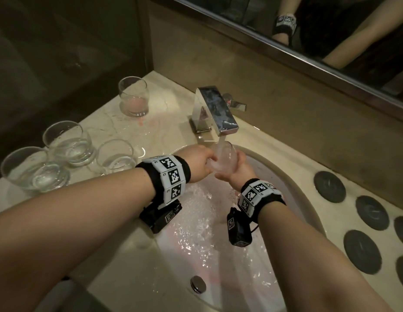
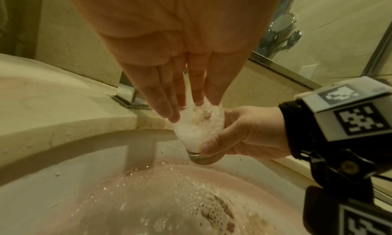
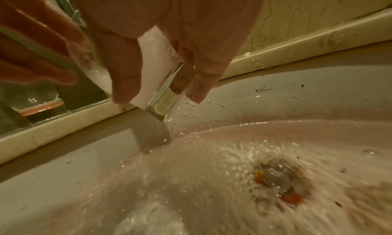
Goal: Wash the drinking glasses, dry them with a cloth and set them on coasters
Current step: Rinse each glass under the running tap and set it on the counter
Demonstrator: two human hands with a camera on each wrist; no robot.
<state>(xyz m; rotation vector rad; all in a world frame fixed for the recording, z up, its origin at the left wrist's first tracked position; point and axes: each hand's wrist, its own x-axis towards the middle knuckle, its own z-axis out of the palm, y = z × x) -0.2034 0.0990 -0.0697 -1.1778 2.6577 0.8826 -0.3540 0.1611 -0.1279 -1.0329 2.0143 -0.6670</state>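
Observation:
A clear drinking glass (image 1: 223, 157) (image 2: 197, 129) is held tilted under the running tap (image 1: 215, 109), full of foaming water. My right hand (image 1: 236, 170) (image 2: 244, 138) grips it round the lower side and base. My left hand (image 1: 200, 163) (image 2: 184, 96) reaches in from the left with straight fingers, their tips at and inside the rim. In the right wrist view the glass's thick base (image 3: 169, 91) shows between my thumb and fingers. Several dark round coasters (image 1: 329, 186) lie bare on the counter to the right.
On the counter left of the sink (image 1: 286, 176) stand a glass with pink residue (image 1: 134, 96) and three glasses holding clear water (image 1: 68, 141). Pinkish water swirls in the basin round the drain (image 3: 275, 178). A mirror runs along the back wall.

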